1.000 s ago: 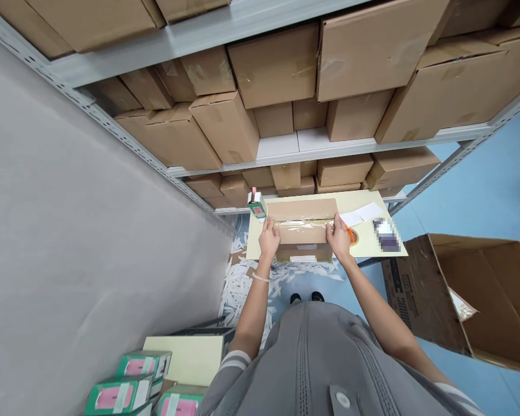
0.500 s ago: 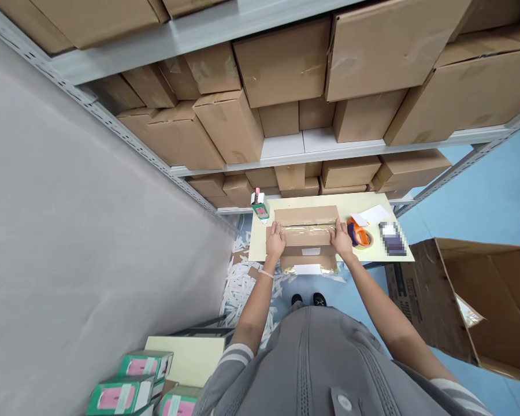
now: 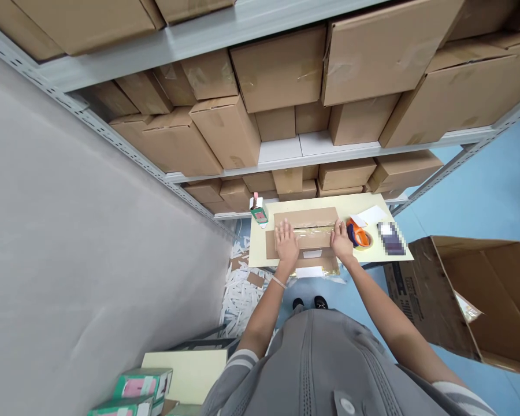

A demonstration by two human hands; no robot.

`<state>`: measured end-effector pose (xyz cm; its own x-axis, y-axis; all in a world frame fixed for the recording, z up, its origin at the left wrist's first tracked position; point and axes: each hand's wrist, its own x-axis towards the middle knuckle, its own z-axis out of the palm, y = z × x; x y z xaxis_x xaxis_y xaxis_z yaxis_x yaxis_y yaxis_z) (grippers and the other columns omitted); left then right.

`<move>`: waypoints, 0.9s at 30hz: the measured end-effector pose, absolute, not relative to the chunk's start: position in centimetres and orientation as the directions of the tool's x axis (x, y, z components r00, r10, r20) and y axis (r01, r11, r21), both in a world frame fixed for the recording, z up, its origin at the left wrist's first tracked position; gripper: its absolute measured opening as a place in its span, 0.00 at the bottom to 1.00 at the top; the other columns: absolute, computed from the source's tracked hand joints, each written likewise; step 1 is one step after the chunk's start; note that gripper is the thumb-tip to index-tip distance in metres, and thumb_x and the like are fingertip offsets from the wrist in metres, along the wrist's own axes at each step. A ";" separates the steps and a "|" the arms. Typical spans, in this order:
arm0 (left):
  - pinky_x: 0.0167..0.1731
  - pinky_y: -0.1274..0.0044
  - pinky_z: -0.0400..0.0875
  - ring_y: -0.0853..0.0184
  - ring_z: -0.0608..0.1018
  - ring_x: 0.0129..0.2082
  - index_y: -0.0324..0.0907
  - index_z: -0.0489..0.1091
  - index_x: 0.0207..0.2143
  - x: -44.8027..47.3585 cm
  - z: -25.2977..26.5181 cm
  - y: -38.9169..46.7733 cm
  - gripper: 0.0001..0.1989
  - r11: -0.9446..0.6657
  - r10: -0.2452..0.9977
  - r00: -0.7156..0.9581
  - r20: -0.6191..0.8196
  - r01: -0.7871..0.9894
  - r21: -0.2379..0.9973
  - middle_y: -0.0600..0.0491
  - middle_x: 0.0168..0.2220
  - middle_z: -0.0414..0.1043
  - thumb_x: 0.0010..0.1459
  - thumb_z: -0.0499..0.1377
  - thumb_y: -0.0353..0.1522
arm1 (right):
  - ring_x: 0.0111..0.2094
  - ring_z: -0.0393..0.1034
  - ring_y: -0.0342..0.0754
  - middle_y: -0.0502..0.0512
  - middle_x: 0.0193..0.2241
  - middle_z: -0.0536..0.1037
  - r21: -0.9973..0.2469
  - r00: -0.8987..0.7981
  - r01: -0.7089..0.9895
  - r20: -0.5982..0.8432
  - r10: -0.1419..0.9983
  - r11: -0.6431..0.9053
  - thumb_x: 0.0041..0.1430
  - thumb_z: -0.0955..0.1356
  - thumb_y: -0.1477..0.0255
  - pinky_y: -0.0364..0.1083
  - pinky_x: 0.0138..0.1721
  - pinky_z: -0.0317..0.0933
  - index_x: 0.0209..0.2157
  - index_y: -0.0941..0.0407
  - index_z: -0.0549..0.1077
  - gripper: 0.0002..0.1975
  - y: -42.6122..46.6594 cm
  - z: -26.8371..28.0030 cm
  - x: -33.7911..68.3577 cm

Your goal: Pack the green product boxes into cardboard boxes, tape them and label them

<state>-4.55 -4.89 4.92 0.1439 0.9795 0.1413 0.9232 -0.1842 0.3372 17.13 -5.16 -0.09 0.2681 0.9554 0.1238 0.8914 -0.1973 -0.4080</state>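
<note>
A small cardboard box with shiny clear tape along its top lies on the pale table. My left hand is open, its fingers spread flat over the tape near the left end. At the right end, my right hand grips the box edge, though part of its fingers is hard to make out. A cardboard piece with a white label and shiny tape shows at the near table edge. Just right of my right hand is an orange and blue tape dispenser.
A small green box stands at the table's left. On the right are white paper and a blurred dark item. Racks of cartons rise behind. A large open carton stands right; paper strips litter the floor.
My left hand has moved right from the box's left edge and now lies flat across the taped top. My right hand stays at the right end.
</note>
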 end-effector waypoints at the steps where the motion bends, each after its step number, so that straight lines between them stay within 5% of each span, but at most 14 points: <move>1: 0.70 0.57 0.37 0.58 0.42 0.72 0.41 0.49 0.70 -4.1 4.7 -5.0 0.30 -0.247 0.968 0.217 0.128 0.916 0.316 0.49 0.72 0.42 0.67 0.48 0.37 | 0.65 0.55 0.62 0.71 0.66 0.59 -0.408 0.269 0.890 0.113 0.956 -0.202 0.69 0.50 0.64 0.59 0.56 0.63 0.69 0.61 0.49 0.31 -5.1 -0.1 17.1; 8: 0.69 0.57 0.41 0.60 0.49 0.71 0.45 0.49 0.69 -2.9 3.4 -5.3 0.28 -0.300 0.954 0.289 0.081 0.929 0.216 0.53 0.70 0.48 0.70 0.40 0.40 | 0.69 0.47 0.55 0.63 0.68 0.56 -0.580 0.182 0.807 0.068 0.981 -0.109 0.68 0.52 0.60 0.54 0.64 0.53 0.69 0.58 0.50 0.32 -5.6 -0.2 19.3; 12: 0.69 0.57 0.41 0.60 0.50 0.71 0.46 0.51 0.69 -2.8 3.5 -5.3 0.27 -0.293 0.956 0.277 0.100 0.925 0.240 0.53 0.70 0.49 0.70 0.40 0.40 | 0.66 0.54 0.54 0.61 0.64 0.62 -0.663 0.311 0.725 0.077 0.947 -0.184 0.68 0.53 0.62 0.55 0.64 0.53 0.67 0.56 0.56 0.29 -7.3 -1.3 22.6; 19: 0.69 0.58 0.42 0.61 0.52 0.71 0.48 0.51 0.69 -2.1 3.5 -5.4 0.26 -0.263 0.962 0.232 0.142 0.925 0.274 0.54 0.69 0.52 0.70 0.42 0.37 | 0.62 0.59 0.57 0.65 0.65 0.59 -0.412 0.374 0.788 -0.271 0.887 -0.458 0.60 0.62 0.70 0.53 0.58 0.57 0.62 0.59 0.63 0.28 -6.6 -3.7 27.5; 22: 0.69 0.59 0.43 0.61 0.53 0.70 0.49 0.52 0.69 -1.9 3.4 -5.2 0.26 -0.246 0.967 0.217 0.138 0.933 0.262 0.55 0.69 0.52 0.70 0.42 0.36 | 0.64 0.55 0.60 0.70 0.63 0.61 -0.269 0.313 0.861 -0.391 0.865 -0.433 0.59 0.63 0.68 0.55 0.60 0.53 0.63 0.64 0.60 0.32 -5.1 -4.6 28.2; 27: 0.69 0.59 0.44 0.62 0.53 0.70 0.50 0.51 0.69 -1.9 3.7 -5.0 0.26 -0.247 0.967 0.223 0.122 0.940 0.235 0.56 0.69 0.51 0.70 0.42 0.37 | 0.63 0.57 0.59 0.72 0.54 0.72 -0.175 0.280 0.912 -0.392 0.876 -0.370 0.58 0.63 0.70 0.54 0.62 0.47 0.55 0.67 0.69 0.25 -3.4 -5.5 28.4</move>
